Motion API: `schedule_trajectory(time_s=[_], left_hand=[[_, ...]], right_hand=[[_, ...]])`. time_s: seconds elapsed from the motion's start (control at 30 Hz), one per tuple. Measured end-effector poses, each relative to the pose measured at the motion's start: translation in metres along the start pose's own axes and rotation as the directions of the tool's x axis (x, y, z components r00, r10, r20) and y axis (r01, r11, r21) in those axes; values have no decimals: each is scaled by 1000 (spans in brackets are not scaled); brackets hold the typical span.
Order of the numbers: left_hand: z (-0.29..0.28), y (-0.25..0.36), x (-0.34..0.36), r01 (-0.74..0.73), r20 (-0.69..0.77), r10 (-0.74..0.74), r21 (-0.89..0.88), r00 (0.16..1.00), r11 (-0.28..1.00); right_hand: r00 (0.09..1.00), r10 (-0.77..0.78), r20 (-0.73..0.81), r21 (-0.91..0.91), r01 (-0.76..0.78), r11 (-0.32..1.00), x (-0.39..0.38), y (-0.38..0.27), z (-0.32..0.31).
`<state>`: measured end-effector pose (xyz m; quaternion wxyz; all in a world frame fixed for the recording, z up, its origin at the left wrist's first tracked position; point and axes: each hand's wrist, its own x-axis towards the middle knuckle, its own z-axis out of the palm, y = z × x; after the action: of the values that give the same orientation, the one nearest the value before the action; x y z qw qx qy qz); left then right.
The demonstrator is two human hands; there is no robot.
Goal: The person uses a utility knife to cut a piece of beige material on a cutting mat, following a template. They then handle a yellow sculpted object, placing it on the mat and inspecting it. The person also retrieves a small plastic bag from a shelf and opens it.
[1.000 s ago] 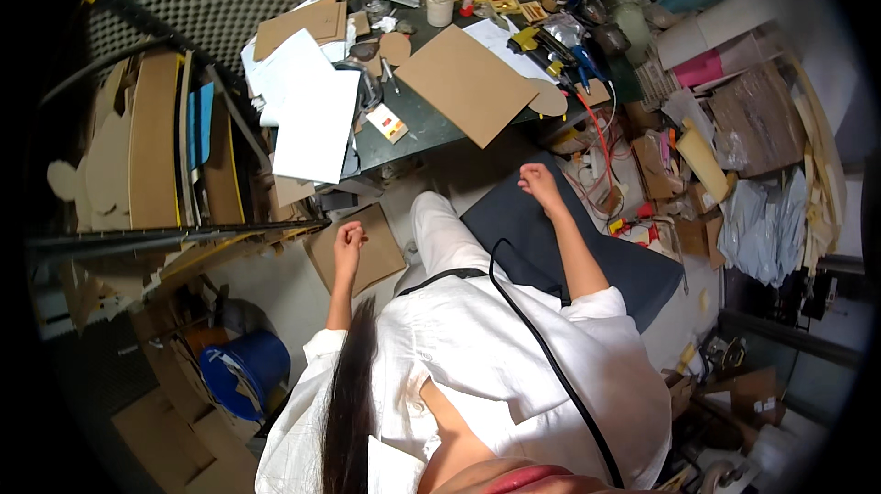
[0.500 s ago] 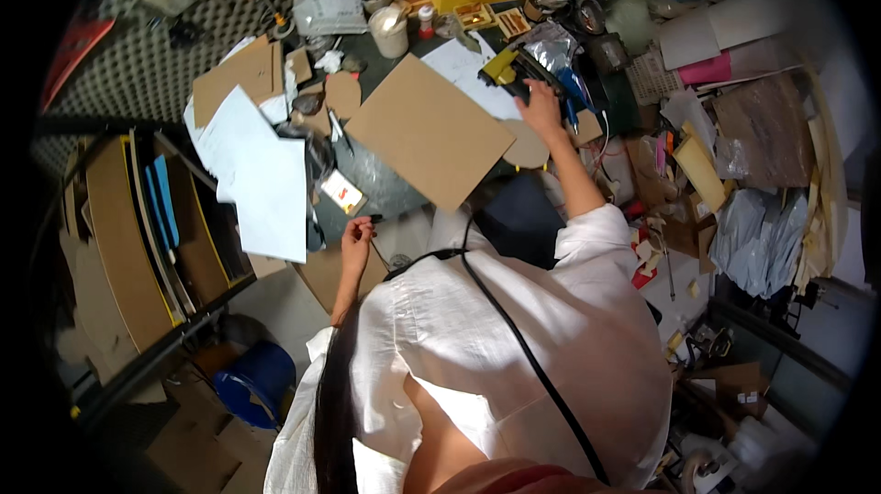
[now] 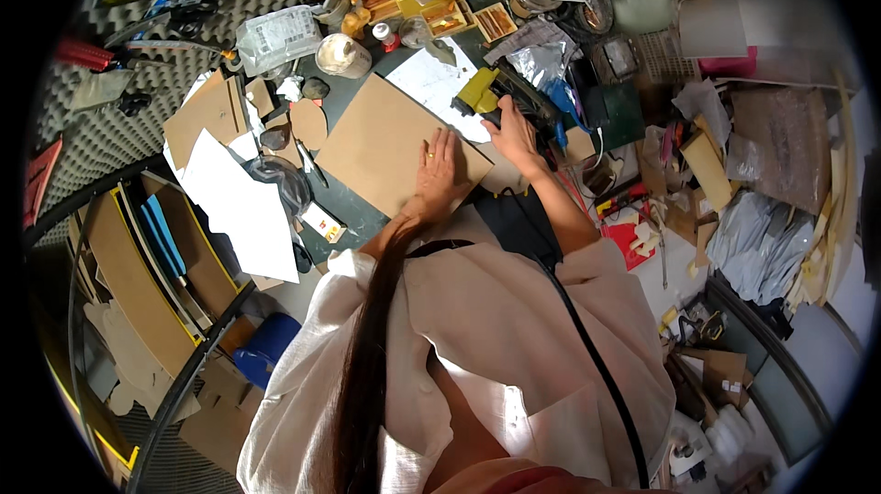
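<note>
A flat brown board [image 3: 367, 140] lies at an angle on the dark table. My left hand [image 3: 440, 168] rests on its near right part, palm down with the fingers stretched out. Just beyond the board's right corner, my right hand [image 3: 514, 136] has its fingers curled at the dark handle of a yellow-green and black tool [image 3: 479, 92], which looks like a power tool. The hand partly hides that handle. Under the tool's left side is a white sheet with faint marks [image 3: 431, 72]. A rounded brown piece [image 3: 503, 173] sits by the board's right corner.
White paper sheets [image 3: 240, 209] overhang the table's left edge. A small white box [image 3: 323, 222] and a dark pen-like tool [image 3: 312, 163] lie left of the board. Tubs, a red-and-white bottle [image 3: 385, 36] and small wooden boxes [image 3: 496, 22] crowd the back. A black cable [image 3: 587, 338] hangs over my shirt.
My left hand has come up from the table's near edge onto the board and flattened there. My right hand stays at the tool. The whole view has shifted a little.
</note>
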<state>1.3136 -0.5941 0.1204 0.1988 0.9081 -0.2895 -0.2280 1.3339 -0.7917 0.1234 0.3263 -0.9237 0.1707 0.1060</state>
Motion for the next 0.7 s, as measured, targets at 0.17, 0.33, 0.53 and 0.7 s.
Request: schedule_trajectory(time_s=[0.17,0.33,0.53,0.7], left_hand=[[-2,-15,3,20,31,-19,-26,999,999],[-11,-25,-1,-24,-38,19,-127,999,992],[-15,-32,-5,-29,-23,27,-119,999,992],[-19,-43,-9,-63,-93,46,-185,995,981]], right_hand=[[997,-39,66,52,35,998,-43,0,-14],[988,9,154,3,-9,1000,-56,15,15],[977,29,212,-72,-15,997,-51,13,16],[971,45,234,-52,-34,998,-16,8,-18]])
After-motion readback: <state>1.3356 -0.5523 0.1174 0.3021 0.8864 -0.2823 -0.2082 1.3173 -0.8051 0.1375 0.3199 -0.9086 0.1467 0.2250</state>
